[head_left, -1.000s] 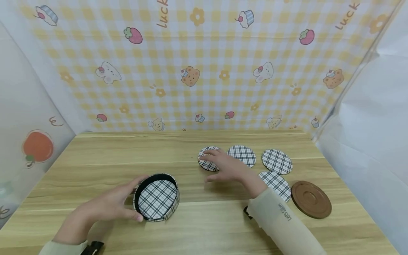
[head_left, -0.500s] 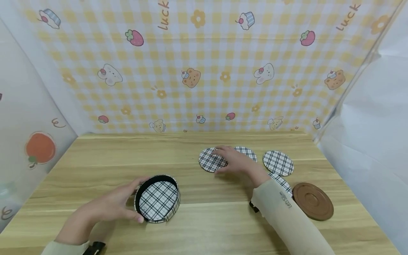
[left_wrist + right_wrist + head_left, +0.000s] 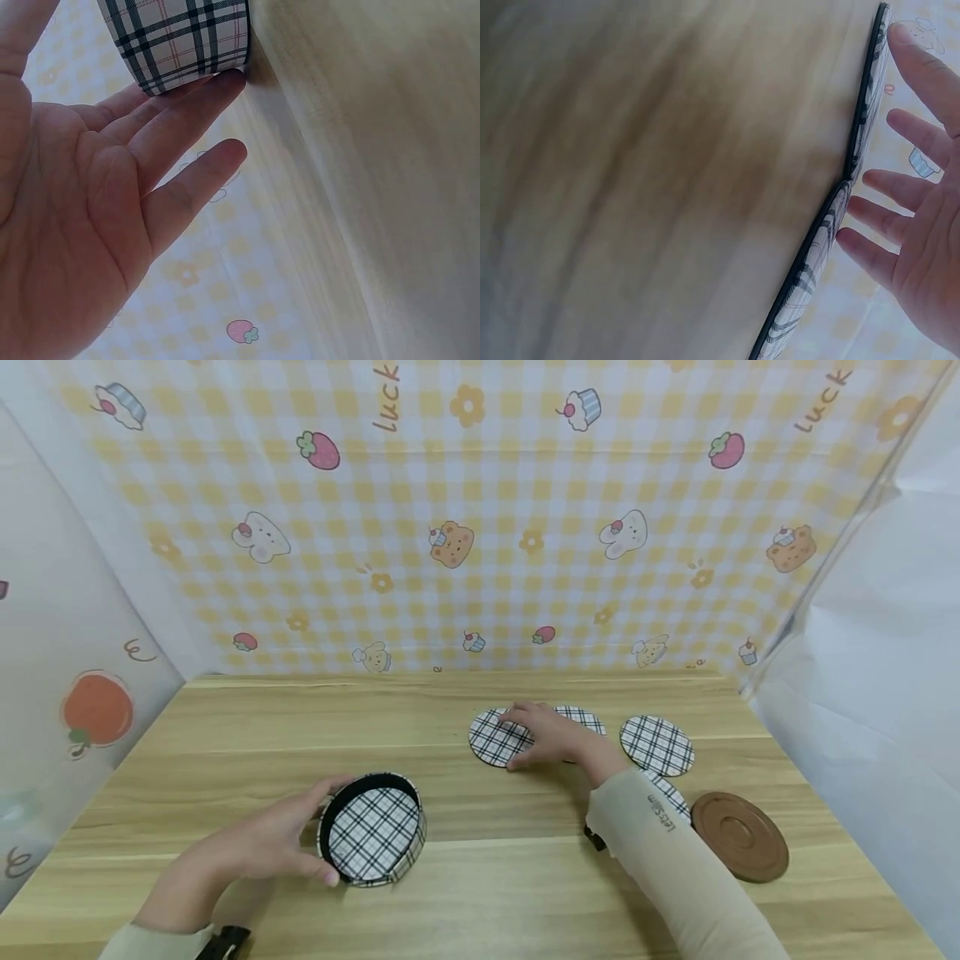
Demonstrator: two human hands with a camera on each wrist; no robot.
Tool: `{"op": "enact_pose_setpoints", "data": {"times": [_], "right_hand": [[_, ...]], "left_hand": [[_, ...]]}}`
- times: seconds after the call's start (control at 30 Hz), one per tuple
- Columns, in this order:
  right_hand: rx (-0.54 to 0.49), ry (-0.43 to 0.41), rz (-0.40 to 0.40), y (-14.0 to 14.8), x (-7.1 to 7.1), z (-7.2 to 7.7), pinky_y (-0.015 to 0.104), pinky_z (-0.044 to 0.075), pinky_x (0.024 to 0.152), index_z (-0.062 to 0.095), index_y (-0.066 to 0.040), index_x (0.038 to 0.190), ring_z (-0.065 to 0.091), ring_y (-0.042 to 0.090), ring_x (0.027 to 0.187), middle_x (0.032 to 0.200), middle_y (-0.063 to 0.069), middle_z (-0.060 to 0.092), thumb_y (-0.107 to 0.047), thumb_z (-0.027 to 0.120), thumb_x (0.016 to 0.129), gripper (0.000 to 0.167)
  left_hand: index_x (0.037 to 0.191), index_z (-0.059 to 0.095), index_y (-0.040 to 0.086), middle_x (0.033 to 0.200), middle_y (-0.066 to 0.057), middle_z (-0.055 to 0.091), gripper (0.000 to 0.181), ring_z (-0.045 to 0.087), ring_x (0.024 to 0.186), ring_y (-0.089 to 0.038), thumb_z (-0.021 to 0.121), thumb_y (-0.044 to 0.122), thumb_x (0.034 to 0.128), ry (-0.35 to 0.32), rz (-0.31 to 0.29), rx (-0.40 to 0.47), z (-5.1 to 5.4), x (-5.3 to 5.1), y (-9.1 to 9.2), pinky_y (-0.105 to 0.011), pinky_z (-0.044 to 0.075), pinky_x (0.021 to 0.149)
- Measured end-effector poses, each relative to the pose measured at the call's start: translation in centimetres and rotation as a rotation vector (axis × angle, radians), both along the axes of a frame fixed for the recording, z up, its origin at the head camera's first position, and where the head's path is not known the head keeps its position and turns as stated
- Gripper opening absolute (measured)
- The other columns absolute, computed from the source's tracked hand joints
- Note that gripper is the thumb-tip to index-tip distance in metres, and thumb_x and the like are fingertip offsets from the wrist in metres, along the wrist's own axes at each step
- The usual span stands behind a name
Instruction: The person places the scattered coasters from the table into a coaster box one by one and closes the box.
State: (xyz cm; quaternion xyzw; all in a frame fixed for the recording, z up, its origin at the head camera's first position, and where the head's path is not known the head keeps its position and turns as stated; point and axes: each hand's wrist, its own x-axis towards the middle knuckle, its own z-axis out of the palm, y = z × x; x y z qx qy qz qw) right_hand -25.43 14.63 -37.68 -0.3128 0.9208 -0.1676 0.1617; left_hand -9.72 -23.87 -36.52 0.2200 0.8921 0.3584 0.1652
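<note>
My left hand holds the left side of a round plaid box, its thumb at the front and fingers behind. The box is open at the top, with a black inner wall and plaid inside. In the left wrist view the fingers of the hand touch the box's plaid side. My right hand hovers with spread fingers over the leftmost plaid disc and a second disc. In the right wrist view the hand has its thumb close to one disc's edge; contact is unclear.
Farther right lie a plaid disc and another, partly under the right sleeve. A brown round lid-like disc sits at the right of the wooden table. A yellow checked cloth hangs behind.
My right hand has moved slightly right from over the leftmost disc, with its thumb and fingers now around that disc's right part. The left hand and box stay in place.
</note>
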Motion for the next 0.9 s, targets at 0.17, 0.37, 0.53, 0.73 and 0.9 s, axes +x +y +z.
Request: {"op": "enact_pose_setpoints", "data": {"times": [0.17,0.37,0.53,0.73,0.9], "right_hand": [[0.026,-0.021,-0.012,-0.06,-0.15,-0.16,0.059,0.029,0.116,0.044,-0.015,0.150,0.026,0.044,0.147,0.161,0.019,0.028,-0.040,0.079,0.083,0.080],[0.050,-0.043,-0.017,-0.41,-0.09,-0.02,0.061,0.030,0.115,0.043,-0.016,0.150,0.020,0.045,0.149,0.164,0.015,0.023,-0.038,0.079,0.083,0.079],[0.063,-0.038,-0.014,-0.58,-0.08,0.02,0.060,0.033,0.113,0.044,-0.016,0.150,0.023,0.043,0.147,0.162,0.016,0.027,-0.037,0.079,0.083,0.079],[0.064,-0.007,0.001,-0.61,-0.25,-0.19,0.059,0.034,0.113,0.047,-0.017,0.148,0.026,0.043,0.145,0.159,0.015,0.032,-0.038,0.080,0.083,0.077],[0.061,0.008,0.013,-0.65,-0.13,0.05,0.058,0.035,0.112,0.050,-0.016,0.146,0.030,0.043,0.143,0.157,0.016,0.036,-0.041,0.080,0.082,0.075]], "left_hand": [[0.152,0.022,-0.002,0.145,-0.029,0.046,0.118,0.050,0.127,-0.053,0.086,0.046,0.0657,-0.007,0.003,0.003,0.01,0.08,0.00,-0.067,0.040,0.101],[0.154,0.022,-0.003,0.150,-0.030,0.040,0.120,0.046,0.131,-0.052,0.085,0.050,0.0658,0.018,0.010,-0.030,-0.05,0.29,-0.07,-0.067,0.037,0.104],[0.155,0.019,-0.004,0.155,-0.031,0.033,0.123,0.037,0.139,-0.052,0.083,0.054,0.0666,0.032,0.012,-0.066,-0.05,0.50,-0.14,-0.068,0.032,0.107],[0.155,0.021,-0.004,0.154,-0.031,0.035,0.122,0.039,0.138,-0.051,0.082,0.055,0.0668,0.051,0.009,-0.072,-0.04,0.54,-0.17,-0.066,0.032,0.107],[0.155,0.021,-0.004,0.152,-0.030,0.038,0.122,0.042,0.137,-0.049,0.082,0.055,0.0669,0.046,0.008,-0.064,-0.14,0.35,-0.26,-0.066,0.033,0.107]]}}
